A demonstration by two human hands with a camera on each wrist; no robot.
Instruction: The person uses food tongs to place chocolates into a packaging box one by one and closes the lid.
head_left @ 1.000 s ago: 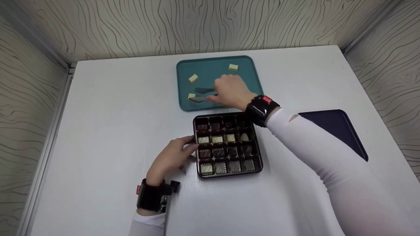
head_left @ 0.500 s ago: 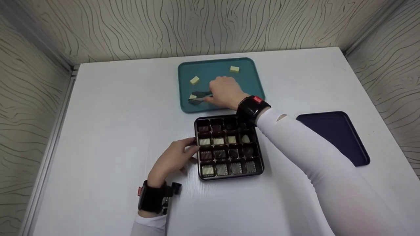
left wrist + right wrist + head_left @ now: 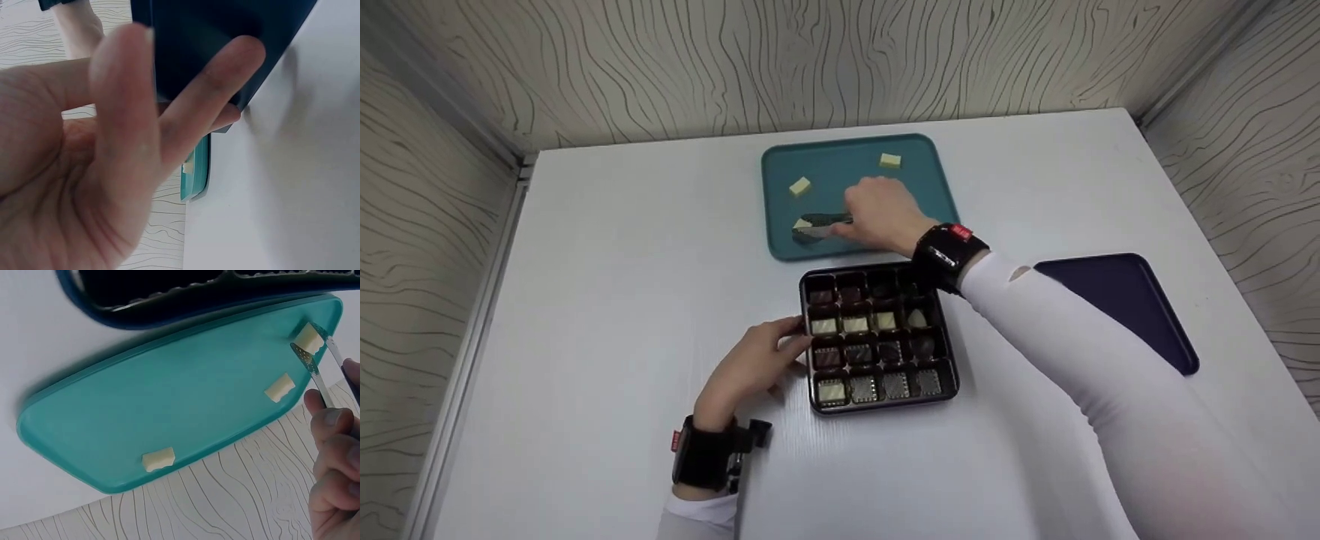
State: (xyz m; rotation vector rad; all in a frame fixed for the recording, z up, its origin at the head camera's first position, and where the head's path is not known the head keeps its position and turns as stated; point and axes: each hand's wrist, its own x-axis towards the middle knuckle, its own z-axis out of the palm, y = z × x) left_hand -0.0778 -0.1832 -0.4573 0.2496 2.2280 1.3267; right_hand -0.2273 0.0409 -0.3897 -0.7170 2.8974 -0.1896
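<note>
My right hand [image 3: 883, 214] grips a pair of metal tongs [image 3: 318, 377] over the teal tray [image 3: 855, 154]. The tong tips sit on either side of a white chocolate piece [image 3: 309, 338] near the tray's front left corner; whether they press on it I cannot tell. Two more pieces lie on the tray, one white chocolate [image 3: 800, 187] at the left and another chocolate [image 3: 890, 160] at the back right. With fairly straight fingers, my left hand [image 3: 751, 364] touches the left side of a black divided box [image 3: 885, 405], in which dark and white chocolates sit in compartments.
A dark purple tray [image 3: 1136, 300] lies at the right, partly hidden by my right sleeve. The white table [image 3: 622, 300] ends at a wood-patterned wall [image 3: 810, 60] behind the teal tray. My right wrist band [image 3: 951, 253] covers the box's back right corner.
The tong arms have drawn closer together around the front left chocolate piece. My left hand stays against the box, and the other two pieces lie where they were.
</note>
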